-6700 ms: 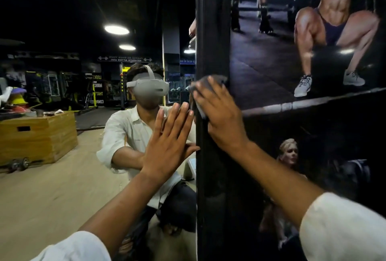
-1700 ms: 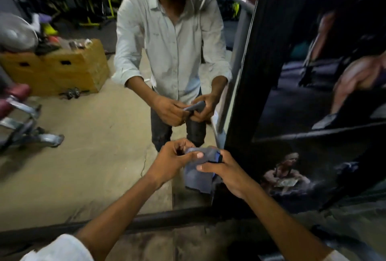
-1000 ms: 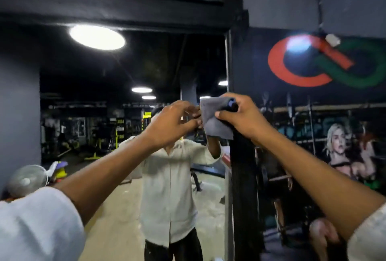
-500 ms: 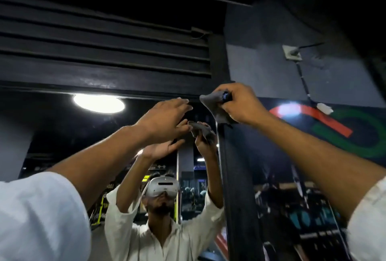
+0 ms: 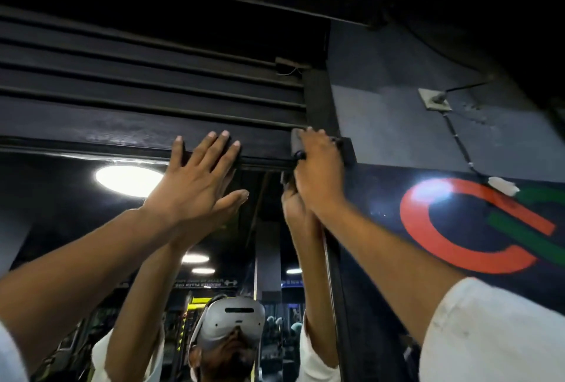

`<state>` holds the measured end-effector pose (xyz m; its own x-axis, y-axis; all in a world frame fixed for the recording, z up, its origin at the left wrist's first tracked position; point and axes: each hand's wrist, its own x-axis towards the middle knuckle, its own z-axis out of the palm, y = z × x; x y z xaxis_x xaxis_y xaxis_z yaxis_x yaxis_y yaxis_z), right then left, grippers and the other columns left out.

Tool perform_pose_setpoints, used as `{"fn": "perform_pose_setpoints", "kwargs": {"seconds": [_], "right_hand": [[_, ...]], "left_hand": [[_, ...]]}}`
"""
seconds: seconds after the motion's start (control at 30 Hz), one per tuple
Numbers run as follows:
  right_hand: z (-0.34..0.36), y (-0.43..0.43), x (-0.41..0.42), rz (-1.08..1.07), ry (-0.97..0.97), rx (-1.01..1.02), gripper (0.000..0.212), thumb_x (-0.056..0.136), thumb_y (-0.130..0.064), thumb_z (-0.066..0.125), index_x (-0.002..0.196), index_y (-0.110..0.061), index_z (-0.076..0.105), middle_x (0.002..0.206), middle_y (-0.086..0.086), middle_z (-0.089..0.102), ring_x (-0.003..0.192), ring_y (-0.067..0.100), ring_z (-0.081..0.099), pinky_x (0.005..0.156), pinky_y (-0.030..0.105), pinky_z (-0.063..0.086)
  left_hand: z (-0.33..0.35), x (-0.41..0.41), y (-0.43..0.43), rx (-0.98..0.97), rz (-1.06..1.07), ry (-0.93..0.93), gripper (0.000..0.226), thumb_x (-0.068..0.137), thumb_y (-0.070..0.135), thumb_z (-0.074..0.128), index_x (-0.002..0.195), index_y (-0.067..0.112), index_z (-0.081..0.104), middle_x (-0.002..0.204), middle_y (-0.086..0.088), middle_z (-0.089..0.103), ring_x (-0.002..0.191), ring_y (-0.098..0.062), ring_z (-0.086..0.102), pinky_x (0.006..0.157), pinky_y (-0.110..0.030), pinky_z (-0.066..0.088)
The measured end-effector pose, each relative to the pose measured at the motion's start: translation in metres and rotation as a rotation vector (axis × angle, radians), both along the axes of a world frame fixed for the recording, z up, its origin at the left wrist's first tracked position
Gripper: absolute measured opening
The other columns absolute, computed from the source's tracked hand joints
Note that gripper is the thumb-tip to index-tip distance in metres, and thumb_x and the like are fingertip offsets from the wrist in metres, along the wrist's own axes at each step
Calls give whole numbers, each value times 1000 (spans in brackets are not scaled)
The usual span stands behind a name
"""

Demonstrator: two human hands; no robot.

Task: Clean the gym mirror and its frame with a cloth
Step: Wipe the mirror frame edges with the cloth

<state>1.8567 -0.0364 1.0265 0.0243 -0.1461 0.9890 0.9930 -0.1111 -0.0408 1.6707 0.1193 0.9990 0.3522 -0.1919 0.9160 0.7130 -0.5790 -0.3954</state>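
Our right hand [image 5: 318, 167] gripped the cloth [image 5: 296, 141] at the top corner of the frame [image 5: 107, 129], whose upper length ran left from that corner, under our flat, spread left hand [image 5: 195, 180].

Your mirror [image 5: 61, 213] is glossy glass, throwing back hard light. Its black frame [image 5: 122, 128] looks smooth, with a dull sheen and faint streaks. The grey cloth [image 5: 296, 141] is soft, matt fabric. The grey wall [image 5: 382, 125] beside it is matt, slightly rough paint. Your sleeve [image 5: 489, 336] is plain white fabric.
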Motion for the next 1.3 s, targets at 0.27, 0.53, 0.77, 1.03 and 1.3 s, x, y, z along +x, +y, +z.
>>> {"fn": "perform_pose_setpoints", "kwargs": {"seconds": [0.27,0.53,0.77,1.03,1.3], "right_hand": [[-30,0,25,-16,-2,155,71,78,-1,40,146,-9,60,158,7,52,154,26,37,131,38,15],[-35,14,-53,58,-65,12,61,94,11,47,148,-15,60,158,3,52,151,15,40,125,27,26],[3,-18,-21,-3,259,306,28,94,-2,46,100,-12,72,101,16,71,100,41,65,82,51,54],[-5,30,-74,87,-182,-146,48,102,-2,48,142,-23,66,152,-2,59,148,11,44,126,34,30],[-37,33,-64,1,174,216,55,94,11,48,139,-13,67,151,6,60,147,22,48,118,24,32]], "left_hand": [[9,-12,20,134,-43,55,96,94,84,-10,170,26,-2,178,-1,-3,164,-18,-8,130,-60,0],[10,-24,30,172,-101,91,89,99,82,3,171,29,-5,178,1,-7,164,-16,-11,132,-55,-5],[2,-32,47,189,-124,16,87,102,77,4,171,25,14,178,-3,12,165,-20,5,132,-56,5],[2,-32,47,182,-156,33,85,101,74,7,171,27,7,178,-2,3,165,-20,-4,132,-55,-3],[-5,-29,46,156,-138,46,83,100,73,2,170,28,-6,178,-2,-11,164,-20,-16,132,-54,-9]]}}
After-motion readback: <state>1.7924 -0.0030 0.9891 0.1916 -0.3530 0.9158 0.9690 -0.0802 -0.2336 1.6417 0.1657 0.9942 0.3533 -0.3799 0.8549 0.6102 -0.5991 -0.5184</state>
